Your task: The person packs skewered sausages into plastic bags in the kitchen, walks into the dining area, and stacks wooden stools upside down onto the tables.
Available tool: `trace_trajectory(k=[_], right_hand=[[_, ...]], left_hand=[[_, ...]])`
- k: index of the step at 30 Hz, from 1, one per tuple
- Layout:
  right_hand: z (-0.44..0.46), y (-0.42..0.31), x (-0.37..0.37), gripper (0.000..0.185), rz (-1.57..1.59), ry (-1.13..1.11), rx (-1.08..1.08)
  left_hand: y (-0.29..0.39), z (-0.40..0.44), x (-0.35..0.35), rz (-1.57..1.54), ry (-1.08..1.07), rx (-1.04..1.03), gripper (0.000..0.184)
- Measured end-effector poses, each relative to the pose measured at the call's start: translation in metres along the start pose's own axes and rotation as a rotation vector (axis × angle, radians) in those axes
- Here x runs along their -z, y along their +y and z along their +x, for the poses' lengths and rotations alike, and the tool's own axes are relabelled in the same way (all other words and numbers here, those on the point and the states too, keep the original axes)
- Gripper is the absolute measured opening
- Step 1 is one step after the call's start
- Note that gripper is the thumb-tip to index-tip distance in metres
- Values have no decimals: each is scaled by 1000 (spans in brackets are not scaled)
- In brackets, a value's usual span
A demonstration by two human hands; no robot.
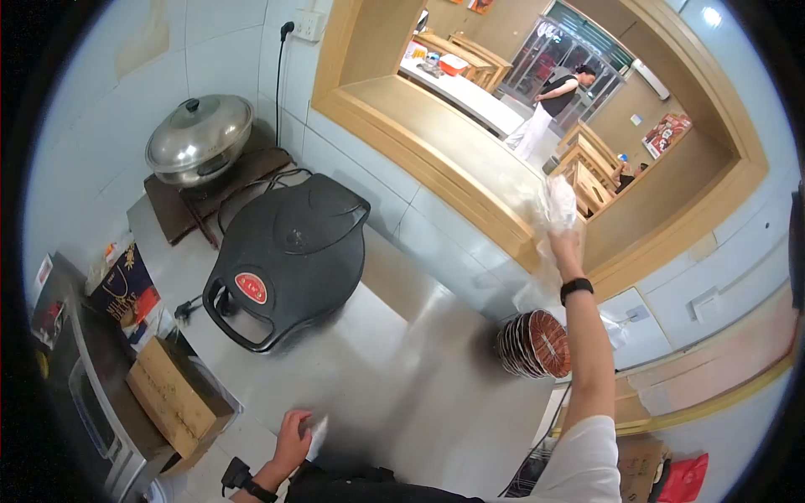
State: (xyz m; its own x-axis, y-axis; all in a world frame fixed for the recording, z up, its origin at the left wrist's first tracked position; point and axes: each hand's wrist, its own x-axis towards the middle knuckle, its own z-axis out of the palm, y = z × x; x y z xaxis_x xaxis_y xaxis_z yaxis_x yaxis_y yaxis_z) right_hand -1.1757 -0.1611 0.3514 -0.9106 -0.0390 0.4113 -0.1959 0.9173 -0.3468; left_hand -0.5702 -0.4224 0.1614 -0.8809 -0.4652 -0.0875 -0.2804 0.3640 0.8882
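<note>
My right hand (563, 220) reaches out to the wooden ledge of the serving window (470, 168). Thin clear plastic, apparently a plastic bag (543, 225), is bunched around its fingers and hangs below them. My left hand (291, 442) is low near the front edge of the metal counter (402, 369), its fingers curled. A small pale, translucent piece (318, 436) shows beside those fingers; what it is, I cannot make out. Below my right forearm, a stack of round wire-rimmed baskets (537, 344) lies tilted on the counter.
A black electric griddle (293, 251) with its lid down stands on the counter. Behind it is a lidded steel wok (201, 138). At left are a cardboard box (180, 402) and an oven-like appliance (92, 402). Beyond the window a person (553, 101) stands among wooden furniture.
</note>
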Motion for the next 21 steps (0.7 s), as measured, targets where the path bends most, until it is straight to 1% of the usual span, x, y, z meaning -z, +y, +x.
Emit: trace_trajectory(k=[1,2,4,5,6,7,8,9,10,11,12,13,14,15,17,19,20,21], right_hand=[[8,3,-8,57,-222,72,-59],[8,1,-5,57,-220,79,-69],[-2,-9,4,49,-168,-192,1],[-5,-10,7,45,-154,-178,127],[-17,-12,19,39,-117,-73,200],[-45,-28,37,33,-13,99,285],[-78,-42,58,27,92,234,379],[-115,-55,74,21,180,268,440],[-133,-29,49,32,150,154,460],[-184,-32,80,28,452,-34,536],[-237,-37,114,30,753,-245,565],[-278,-26,109,31,872,-154,672],[-323,-22,124,28,648,-317,539],[-365,-9,124,23,826,-473,382],[-431,16,153,21,858,-559,122],[-487,57,167,18,813,-418,-32],[-505,80,182,18,806,-390,-52],[-524,104,199,18,828,-355,-178]], left_hand=[[-1,0,4,5,-2,-12,33],[-1,-1,7,11,-8,11,33],[-3,0,6,30,-27,18,34],[-5,1,1,23,-23,24,34],[-6,5,-1,28,-44,21,33],[-4,13,-3,62,-136,-16,33],[2,20,-10,55,-160,-32,31],[9,26,-19,44,-201,-52,29],[20,31,-27,10,-280,-47,27],[27,37,-35,36,-400,-96,27],[35,41,-45,44,-453,-120,27],[43,45,-56,49,-480,-136,28],[51,42,-63,68,-533,-166,28],[59,43,-70,132,-583,-226,29],[72,43,-88,209,-651,-312,30],[82,36,-114,214,-715,-393,30],[89,30,-130,218,-740,-416,30],[97,20,-148,242,-762,-446,30]])
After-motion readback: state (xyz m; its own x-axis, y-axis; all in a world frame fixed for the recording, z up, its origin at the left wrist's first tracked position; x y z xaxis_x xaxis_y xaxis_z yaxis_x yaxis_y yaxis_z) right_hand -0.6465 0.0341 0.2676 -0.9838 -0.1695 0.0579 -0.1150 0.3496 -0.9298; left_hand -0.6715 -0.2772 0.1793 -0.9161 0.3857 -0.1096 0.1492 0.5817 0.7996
